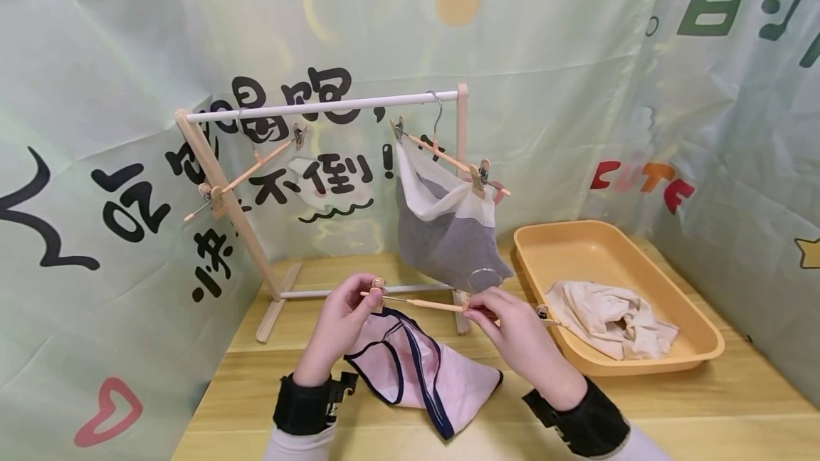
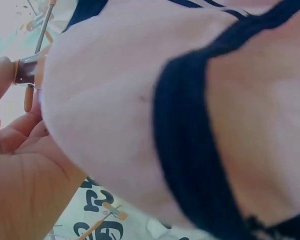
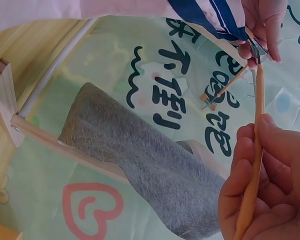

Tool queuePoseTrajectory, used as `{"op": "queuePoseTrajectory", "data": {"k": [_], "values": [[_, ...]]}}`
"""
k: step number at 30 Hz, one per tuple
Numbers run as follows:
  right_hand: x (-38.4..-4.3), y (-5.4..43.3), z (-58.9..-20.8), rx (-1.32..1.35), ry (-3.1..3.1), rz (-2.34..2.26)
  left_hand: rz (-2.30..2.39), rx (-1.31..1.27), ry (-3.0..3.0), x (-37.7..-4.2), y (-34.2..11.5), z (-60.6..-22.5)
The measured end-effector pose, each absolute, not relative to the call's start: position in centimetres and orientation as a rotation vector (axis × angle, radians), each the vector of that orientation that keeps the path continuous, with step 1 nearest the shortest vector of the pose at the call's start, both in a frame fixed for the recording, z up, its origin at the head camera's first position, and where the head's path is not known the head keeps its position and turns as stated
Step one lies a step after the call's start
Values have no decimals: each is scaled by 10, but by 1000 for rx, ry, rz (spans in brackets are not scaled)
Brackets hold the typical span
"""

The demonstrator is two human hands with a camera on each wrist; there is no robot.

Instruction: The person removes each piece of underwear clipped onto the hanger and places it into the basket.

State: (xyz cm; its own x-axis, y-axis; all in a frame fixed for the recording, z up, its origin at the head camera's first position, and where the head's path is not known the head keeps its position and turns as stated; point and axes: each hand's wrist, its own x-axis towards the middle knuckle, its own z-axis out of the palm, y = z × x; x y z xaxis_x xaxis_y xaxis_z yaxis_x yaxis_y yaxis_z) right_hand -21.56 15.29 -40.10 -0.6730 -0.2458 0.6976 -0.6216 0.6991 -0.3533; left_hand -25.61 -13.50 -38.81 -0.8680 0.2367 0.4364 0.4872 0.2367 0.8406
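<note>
My left hand point(image 1: 344, 322) pinches the clip point(image 1: 378, 292) at the left end of a small wooden clip hanger point(image 1: 438, 306). A pink garment point(image 1: 464, 383) with navy trim hangs from that clip over the table, one corner caught in it. In the left wrist view the pink cloth point(image 2: 100, 100) covers most of the picture. My right hand point(image 1: 512, 322) grips the hanger's bar near its middle, thumb along the wood point(image 3: 260, 95) in the right wrist view. The hanger's other clip point(image 1: 542, 313) shows beyond my right hand, close to the basin.
A wooden drying rack point(image 1: 320, 104) stands behind my hands. On it hang a bare clip hanger point(image 1: 256, 166) at left and a hanger with a grey-and-white garment point(image 1: 442, 233) at right. An orange basin point(image 1: 576, 233) to the right holds a crumpled beige garment point(image 1: 608, 319). Printed cloth walls surround the table.
</note>
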Motion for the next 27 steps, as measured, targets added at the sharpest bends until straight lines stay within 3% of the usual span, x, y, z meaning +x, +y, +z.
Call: {"op": "queuePoseTrajectory", "data": {"k": [27], "values": [[-215,153,-399,656,-2285,783,-1772,-608,-2019,-254,-119,-391]]}}
